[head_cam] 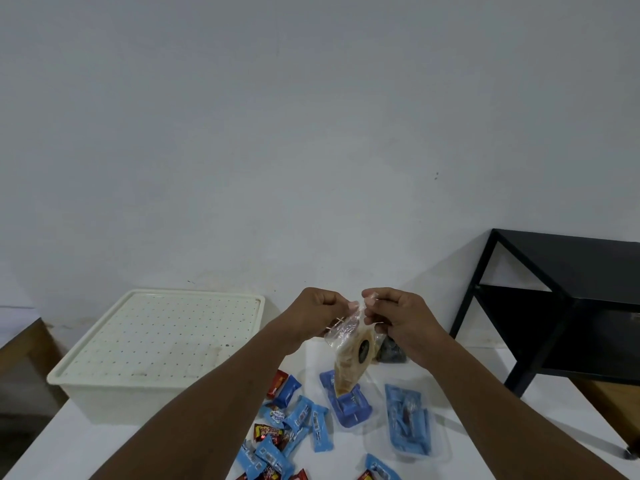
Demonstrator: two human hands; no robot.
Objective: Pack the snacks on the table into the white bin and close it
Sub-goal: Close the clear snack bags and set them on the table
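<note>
A: What sort of place was shown?
B: A sparse indoor room: a bare white wall (311, 133), a white table (485, 382) and a black metal shelf (571, 265) beside it. Home or office could not be told.

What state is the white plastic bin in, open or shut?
Shut: its perforated white lid lies flat across the white plastic bin, hiding the inside.

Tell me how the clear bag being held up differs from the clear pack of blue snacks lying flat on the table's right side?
The held bag hangs in the air, pinched at its top by the left hand and right hand; the blue pack lies flat on the table, untouched. The held bag shows tan contents with a dark round patch; the blue pack shows blue wrappers. Both are clear plastic.
</note>
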